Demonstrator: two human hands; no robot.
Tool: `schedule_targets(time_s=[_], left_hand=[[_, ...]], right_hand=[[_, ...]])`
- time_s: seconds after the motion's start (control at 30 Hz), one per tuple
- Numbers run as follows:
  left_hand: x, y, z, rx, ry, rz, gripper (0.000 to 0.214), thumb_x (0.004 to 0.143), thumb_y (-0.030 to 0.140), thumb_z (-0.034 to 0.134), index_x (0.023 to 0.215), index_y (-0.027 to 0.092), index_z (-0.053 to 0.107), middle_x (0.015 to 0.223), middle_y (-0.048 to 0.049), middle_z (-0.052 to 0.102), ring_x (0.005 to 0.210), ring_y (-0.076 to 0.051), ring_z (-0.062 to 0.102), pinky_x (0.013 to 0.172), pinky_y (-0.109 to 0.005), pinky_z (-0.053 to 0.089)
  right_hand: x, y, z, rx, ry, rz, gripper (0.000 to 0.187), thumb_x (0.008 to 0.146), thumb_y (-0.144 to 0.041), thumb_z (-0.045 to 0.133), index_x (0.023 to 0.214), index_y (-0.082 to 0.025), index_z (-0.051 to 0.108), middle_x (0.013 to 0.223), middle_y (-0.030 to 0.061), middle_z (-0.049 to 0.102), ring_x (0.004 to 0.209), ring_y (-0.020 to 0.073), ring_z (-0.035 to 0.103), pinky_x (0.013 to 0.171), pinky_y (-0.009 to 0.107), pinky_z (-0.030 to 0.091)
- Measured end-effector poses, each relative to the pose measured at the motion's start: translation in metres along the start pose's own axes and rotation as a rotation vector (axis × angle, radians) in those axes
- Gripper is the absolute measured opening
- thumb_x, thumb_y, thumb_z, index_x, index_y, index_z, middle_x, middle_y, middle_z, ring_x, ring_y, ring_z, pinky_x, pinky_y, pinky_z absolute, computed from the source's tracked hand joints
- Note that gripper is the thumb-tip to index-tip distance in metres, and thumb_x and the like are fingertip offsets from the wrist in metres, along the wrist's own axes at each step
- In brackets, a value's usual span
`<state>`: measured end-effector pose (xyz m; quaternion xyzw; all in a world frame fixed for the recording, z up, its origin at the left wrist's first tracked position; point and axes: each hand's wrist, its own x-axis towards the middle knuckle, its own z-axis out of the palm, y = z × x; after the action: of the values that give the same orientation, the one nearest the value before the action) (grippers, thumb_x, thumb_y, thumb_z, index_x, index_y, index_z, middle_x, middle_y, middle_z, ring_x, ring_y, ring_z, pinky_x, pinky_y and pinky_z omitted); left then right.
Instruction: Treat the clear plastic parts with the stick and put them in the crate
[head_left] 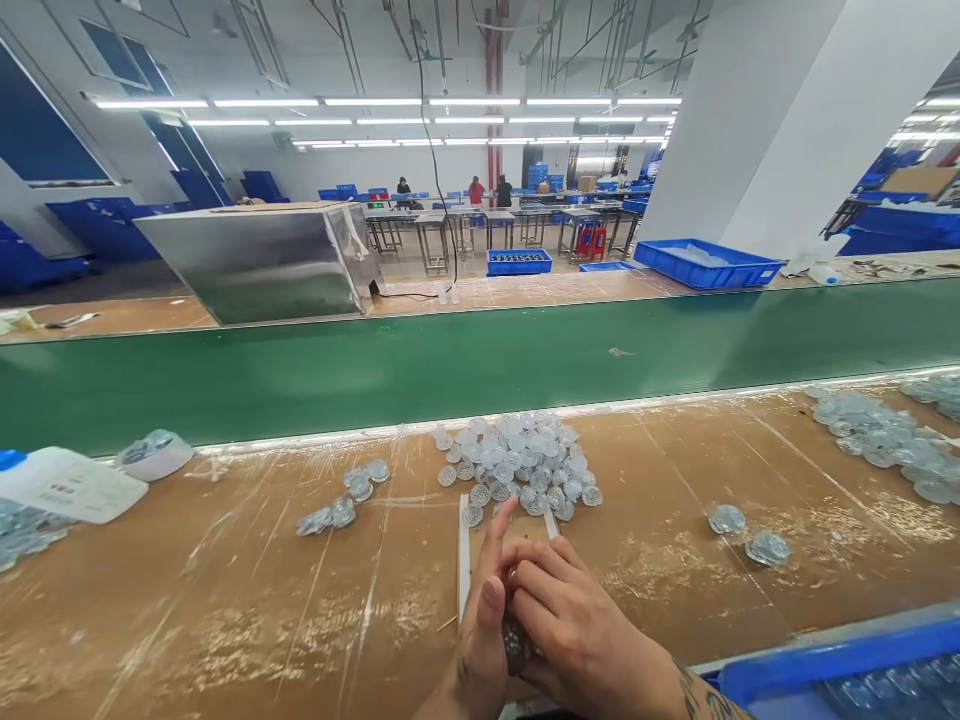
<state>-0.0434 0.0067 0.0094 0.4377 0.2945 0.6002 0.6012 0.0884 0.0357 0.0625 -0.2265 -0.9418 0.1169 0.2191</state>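
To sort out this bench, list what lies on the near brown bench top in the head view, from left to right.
White plastic bottle → small cluster of clear plastic discs → large heap of clear plastic discs → lone disc → second lone disc → right-hand heap of discs

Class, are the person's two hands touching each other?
Touching: the head view shows the right hand pressed against the left hand, its fingers overlapping.

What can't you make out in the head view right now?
- Dark part: mostly hidden by the fingers of the left hand and right hand.
- Blue crate: contents cut off by the bottom edge.
- Distant workers: too small to see what they handle.
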Motion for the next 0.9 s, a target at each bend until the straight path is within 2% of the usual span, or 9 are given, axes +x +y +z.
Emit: schedule_targets(time_s=[0.2,0.3,0.37,0.47,0.53,0.6,0.7,0.8,0.9], left_hand=[[0.007,-0.018,-0.002,0.068,0.009,-0.092,0.079,0.096,0.066,0.043,0.159,0.022,0.024,0.155,-0.0109,0.038,0.145,-0.033,0.030,0.122,-0.042,0.018],[0.019,-0.023,0.003,-0.024,0.090,-0.133,0.076,0.094,0.065,0.048,0.155,0.022,0.031,0.143,-0.0142,0.047,0.131,-0.032,0.046,0.112,-0.042,0.034],[0.030,-0.017,-0.002,0.002,0.141,-0.061,0.071,0.091,0.064,0.053,0.146,0.020,0.044,0.129,-0.0144,0.056,0.122,-0.030,0.052,0.101,-0.039,0.043],[0.046,0.002,-0.031,0.328,0.226,0.038,0.057,0.083,0.058,0.065,0.125,0.019,0.061,0.115,-0.0131,0.064,0.107,-0.028,0.058,0.093,-0.038,0.046],[0.054,0.010,-0.065,0.754,0.283,0.027,0.046,0.077,0.052,0.069,0.108,0.018,0.068,0.113,-0.0134,0.066,0.100,-0.029,0.060,0.094,-0.042,0.045],[0.062,0.007,-0.101,1.018,0.203,0.000,0.043,0.075,0.049,0.066,0.106,0.019,0.070,0.116,-0.0135,0.066,0.108,-0.034,0.060,0.097,-0.046,0.044],[0.071,-0.016,-0.143,1.154,0.016,-0.092,0.052,0.072,0.052,0.061,0.110,0.016,0.070,0.101,-0.0122,0.069,0.083,-0.030,0.065,0.078,-0.041,0.051],[0.074,-0.035,-0.157,1.189,-0.072,-0.108,0.056,0.074,0.051,0.056,0.113,0.013,0.068,0.077,-0.0067,0.066,0.065,-0.026,0.061,0.066,-0.037,0.049],[0.071,-0.034,-0.151,1.192,-0.069,-0.099,0.049,0.075,0.046,0.058,0.112,0.015,0.067,0.072,-0.0034,0.064,0.067,-0.025,0.060,0.067,-0.035,0.047]], right_hand=[[-0.004,0.002,0.007,0.008,0.019,0.097,0.046,0.063,-0.008,0.080,0.094,-0.011,0.046,0.104,0.0022,0.041,0.101,0.0321,0.042,0.098,0.037,0.037],[-0.014,0.011,0.006,0.003,-0.008,0.143,0.046,0.061,-0.004,0.083,0.092,-0.011,0.050,0.101,0.0007,0.043,0.095,0.0325,0.044,0.093,0.037,0.040],[-0.028,0.025,0.000,-0.007,0.012,0.196,0.041,0.063,-0.001,0.082,0.092,-0.011,0.054,0.099,-0.0001,0.044,0.092,0.0313,0.046,0.089,0.034,0.043],[-0.064,0.059,-0.013,-0.084,0.100,0.365,0.036,0.071,0.000,0.075,0.102,-0.012,0.061,0.100,0.0005,0.045,0.092,0.0291,0.048,0.081,0.029,0.047],[-0.094,0.085,-0.020,-0.169,0.130,0.498,0.035,0.074,-0.002,0.072,0.105,-0.011,0.062,0.102,0.0009,0.045,0.091,0.0277,0.050,0.079,0.027,0.050],[-0.127,0.109,-0.025,-0.273,0.113,0.615,0.033,0.075,-0.004,0.074,0.105,-0.011,0.061,0.103,0.0008,0.045,0.090,0.0273,0.051,0.079,0.026,0.051],[-0.170,0.139,-0.024,-0.452,0.088,0.736,0.033,0.079,-0.007,0.075,0.107,-0.011,0.058,0.104,0.0019,0.045,0.093,0.0286,0.052,0.081,0.027,0.053],[-0.197,0.158,-0.020,-0.559,0.109,0.788,0.033,0.082,-0.013,0.073,0.110,-0.011,0.055,0.107,0.0055,0.045,0.101,0.0319,0.047,0.092,0.033,0.049],[-0.213,0.167,-0.018,-0.571,0.154,0.780,0.031,0.087,-0.027,0.067,0.111,-0.010,0.055,0.105,0.0088,0.045,0.103,0.0352,0.044,0.095,0.040,0.044]])
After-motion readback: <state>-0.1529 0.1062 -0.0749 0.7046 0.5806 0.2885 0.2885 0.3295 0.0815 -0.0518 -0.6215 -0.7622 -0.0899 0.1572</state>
